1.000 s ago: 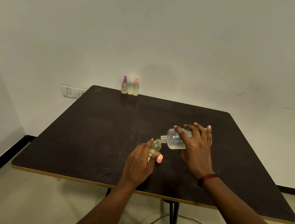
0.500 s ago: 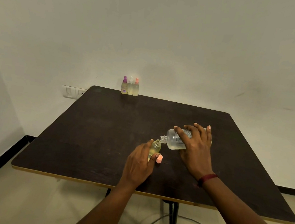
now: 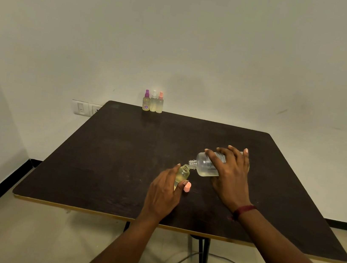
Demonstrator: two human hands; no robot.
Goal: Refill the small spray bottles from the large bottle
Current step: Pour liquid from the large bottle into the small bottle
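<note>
My left hand (image 3: 165,190) grips a small uncapped spray bottle (image 3: 182,174) with yellowish liquid, upright on the dark table (image 3: 109,155). My right hand (image 3: 230,175) holds the large clear bottle (image 3: 204,165) tipped on its side, its open neck right at the small bottle's mouth. A little yellowish liquid lies in the large bottle's low side. A pink spray cap (image 3: 187,187) lies on the table beside my left thumb.
Three small spray bottles (image 3: 153,103) with purple, white and pink tops stand together at the table's far edge against the wall. A cable runs over the floor under the table. Wall sockets sit left of the far corner.
</note>
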